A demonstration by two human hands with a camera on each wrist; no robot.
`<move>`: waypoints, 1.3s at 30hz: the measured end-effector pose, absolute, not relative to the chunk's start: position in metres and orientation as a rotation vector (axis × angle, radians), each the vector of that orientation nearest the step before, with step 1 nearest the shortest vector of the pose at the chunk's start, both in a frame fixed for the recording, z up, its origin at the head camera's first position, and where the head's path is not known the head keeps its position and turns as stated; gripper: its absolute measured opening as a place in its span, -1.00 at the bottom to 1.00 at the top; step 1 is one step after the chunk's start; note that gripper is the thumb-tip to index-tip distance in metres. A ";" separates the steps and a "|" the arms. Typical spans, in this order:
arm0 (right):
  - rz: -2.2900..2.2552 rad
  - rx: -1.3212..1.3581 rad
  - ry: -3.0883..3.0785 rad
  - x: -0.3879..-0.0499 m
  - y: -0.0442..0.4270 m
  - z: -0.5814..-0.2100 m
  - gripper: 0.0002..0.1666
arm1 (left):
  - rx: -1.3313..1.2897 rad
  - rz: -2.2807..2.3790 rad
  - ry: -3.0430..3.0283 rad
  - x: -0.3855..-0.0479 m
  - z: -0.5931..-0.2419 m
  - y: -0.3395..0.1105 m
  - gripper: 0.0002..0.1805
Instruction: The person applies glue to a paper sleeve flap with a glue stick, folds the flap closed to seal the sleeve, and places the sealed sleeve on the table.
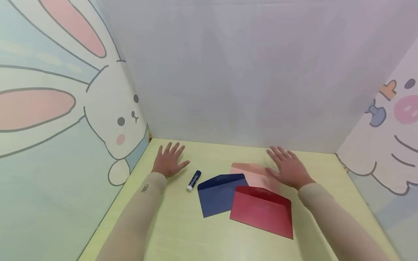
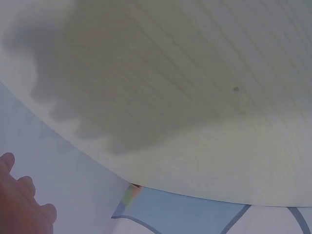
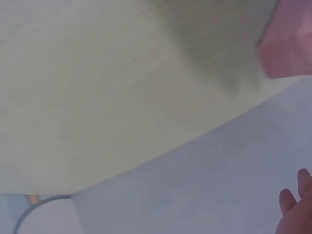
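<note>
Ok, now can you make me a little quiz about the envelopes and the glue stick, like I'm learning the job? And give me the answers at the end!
1. Fill the gap: the glue stick lies nearest the ____ envelope.
2. True or false: the red envelope partly covers the blue envelope.
3. Which lies underneath the other two?
A) red envelope
B) blue envelope
C) pink envelope

Key: 1. blue; 2. true; 3. C.

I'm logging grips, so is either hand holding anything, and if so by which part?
Nothing is held. The left hand and right hand have their fingers outstretched; the glue stick lies free on the table.
</note>
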State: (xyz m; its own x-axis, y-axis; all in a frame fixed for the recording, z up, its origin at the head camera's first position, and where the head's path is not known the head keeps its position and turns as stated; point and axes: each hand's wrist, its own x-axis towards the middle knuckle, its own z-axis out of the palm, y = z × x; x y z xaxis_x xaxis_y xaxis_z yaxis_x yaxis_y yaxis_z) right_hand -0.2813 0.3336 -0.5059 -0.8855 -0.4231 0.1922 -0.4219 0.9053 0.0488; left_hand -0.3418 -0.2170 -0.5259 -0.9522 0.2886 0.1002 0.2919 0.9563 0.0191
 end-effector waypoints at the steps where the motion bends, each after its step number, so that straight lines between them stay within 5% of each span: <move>1: -0.038 0.697 -2.852 -0.285 0.316 -0.503 -0.01 | -0.447 -0.049 -3.012 -0.342 -0.525 -0.217 0.01; 6: -0.155 1.004 -2.665 -0.298 0.230 -0.495 -0.22 | -0.443 -0.052 -3.028 -0.342 -0.524 -0.219 0.02; 14: -0.344 1.389 -2.424 -0.294 0.104 -0.496 -0.83 | -0.461 -0.072 -3.054 -0.340 -0.521 -0.218 -0.04; 20: -0.564 1.424 -2.415 -0.276 0.036 -0.522 -0.78 | -0.546 -0.079 -3.028 -0.340 -0.523 -0.216 -0.16; 39: -0.666 1.449 -2.154 -0.269 0.014 -0.533 -0.84 | -0.628 -0.037 -3.035 -0.345 -0.521 -0.201 -0.64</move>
